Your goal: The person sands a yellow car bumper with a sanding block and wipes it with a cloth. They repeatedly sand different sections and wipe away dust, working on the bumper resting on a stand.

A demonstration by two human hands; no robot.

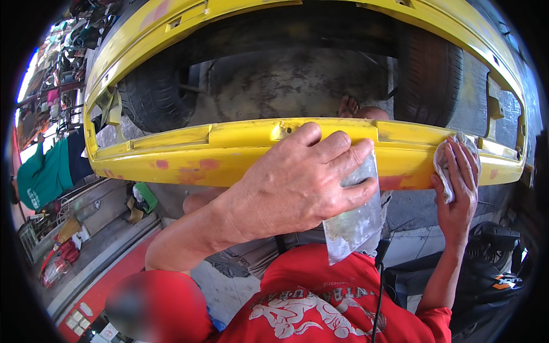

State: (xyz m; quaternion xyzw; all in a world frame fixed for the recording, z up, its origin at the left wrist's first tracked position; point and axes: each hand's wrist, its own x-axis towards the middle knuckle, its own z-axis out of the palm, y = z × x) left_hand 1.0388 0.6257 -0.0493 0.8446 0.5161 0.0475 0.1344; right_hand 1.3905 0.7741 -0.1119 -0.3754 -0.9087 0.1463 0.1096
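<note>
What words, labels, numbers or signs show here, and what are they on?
I won't copy the wording, only say where it stands:
Red shirt: lettering by a print of pale figures.
Green shirt, left: pale lettering, small.
Motorbike, right: white lettering beside orange.
Labels, lower left: too small to read.
Bumper and scraper: none that I can see.

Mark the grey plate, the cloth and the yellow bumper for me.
Grey plate (353, 226): head view, on its flat face, below the fingers gripping it.
Cloth (441, 164): head view, on its exposed left part.
Yellow bumper (237, 152): head view, on its near bar.
</note>
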